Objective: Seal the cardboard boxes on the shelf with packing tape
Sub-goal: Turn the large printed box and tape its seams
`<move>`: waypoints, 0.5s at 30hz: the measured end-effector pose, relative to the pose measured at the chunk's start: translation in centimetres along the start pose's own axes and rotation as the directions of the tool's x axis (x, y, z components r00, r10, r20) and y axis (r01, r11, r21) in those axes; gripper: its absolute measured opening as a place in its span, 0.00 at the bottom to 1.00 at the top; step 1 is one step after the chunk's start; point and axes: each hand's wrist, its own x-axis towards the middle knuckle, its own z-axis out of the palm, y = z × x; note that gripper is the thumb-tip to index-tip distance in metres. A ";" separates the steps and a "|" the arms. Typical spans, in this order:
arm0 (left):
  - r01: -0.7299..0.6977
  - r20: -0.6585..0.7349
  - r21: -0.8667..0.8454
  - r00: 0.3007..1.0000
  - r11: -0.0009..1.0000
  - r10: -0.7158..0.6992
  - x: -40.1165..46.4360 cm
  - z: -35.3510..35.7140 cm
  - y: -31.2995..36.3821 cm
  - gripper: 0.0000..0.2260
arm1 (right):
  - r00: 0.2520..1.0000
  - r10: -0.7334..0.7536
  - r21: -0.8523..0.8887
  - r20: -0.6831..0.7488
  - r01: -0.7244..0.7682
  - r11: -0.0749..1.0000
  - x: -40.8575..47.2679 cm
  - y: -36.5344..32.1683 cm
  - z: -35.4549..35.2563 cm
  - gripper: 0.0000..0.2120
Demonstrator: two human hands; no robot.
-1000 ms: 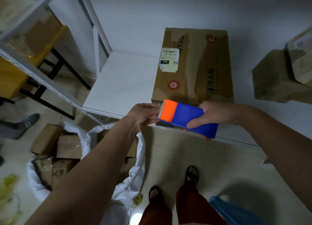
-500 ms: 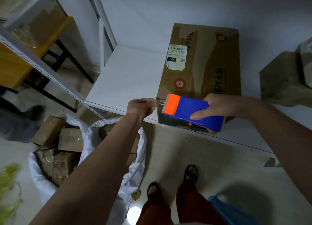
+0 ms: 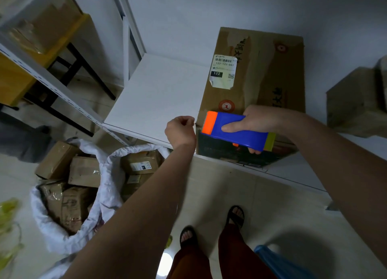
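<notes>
We stood at a white shelf (image 3: pixel 159 94), with a large cardboard box (image 3: pixel 272 73) sitting on it against the wall, its near face at the shelf's front edge and a white shipping label (image 3: pixel 223 71) stuck on top. A second box (image 3: pixel 356 102) sat well apart to the right. Below on the floor, a white sack (image 3: pixel 109 186) held several smaller taped parcels (image 3: pixel 83 172). Over the big box's near top edge we held a blue tape dispenser (image 3: pixel 236 132) with an orange nose. Our right hand (image 3: pixel 259 121) was wrapped around its body, fingers pressed along the top. Our left hand (image 3: pixel 181 130), just beside the orange nose, was curled with thumb and fingertips pinched together; whether they gripped the tape end we could not tell.
</notes>
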 end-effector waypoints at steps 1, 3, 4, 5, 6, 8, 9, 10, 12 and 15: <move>-0.003 -0.001 0.010 1.000 1.000 0.003 0.0 0.1 -0.1 0.07 | 1.000 0.013 -0.003 0.003 -0.013 1.000 0.2 -0.1 -0.1 0.25; -0.016 -0.006 0.026 1.000 1.000 0.016 -0.2 0.3 -0.5 0.08 | 0.999 0.035 -0.025 0.002 -0.035 0.999 0.6 -0.3 -0.1 0.25; -0.018 -0.010 0.036 1.000 0.999 0.018 -0.2 0.4 -0.6 0.08 | 0.999 0.044 -0.038 -0.002 -0.044 0.998 0.7 -0.4 -0.1 0.24; -0.020 -0.012 0.042 1.000 0.999 0.021 -0.3 0.4 -0.7 0.09 | 0.999 0.050 -0.045 -0.003 -0.051 0.998 0.8 -0.5 -0.2 0.24; -0.029 -0.009 0.049 1.000 0.998 0.029 -0.5 0.5 -0.8 0.09 | 0.999 0.053 -0.047 -0.003 -0.053 0.997 1.0 -0.5 -0.2 0.25; -0.068 -0.015 0.118 0.997 0.991 0.070 -0.9 0.8 -0.8 0.11 | 0.998 0.058 -0.051 0.005 -0.057 0.997 1.1 -0.5 -0.3 0.26; -0.088 -0.020 0.180 0.995 0.980 0.094 -1.0 1.0 -0.7 0.11 | 0.998 0.059 -0.057 0.007 -0.059 0.997 1.1 -0.4 -0.4 0.26; -0.094 -0.027 0.235 0.994 0.967 0.104 -1.1 1.2 -0.6 0.12 | 0.998 0.058 -0.062 0.007 -0.058 0.996 1.2 -0.4 -0.5 0.26; -0.023 -0.022 0.274 0.999 0.962 0.030 -0.8 1.5 -1.1 0.15 | 0.998 0.056 -0.066 0.005 -0.056 0.996 1.2 -0.4 -0.6 0.25; 0.175 0.056 0.211 0.980 0.962 -0.191 0.1 1.0 -2.8 0.32 | 0.999 0.054 -0.069 0.010 -0.053 0.996 1.1 -0.4 -0.8 0.24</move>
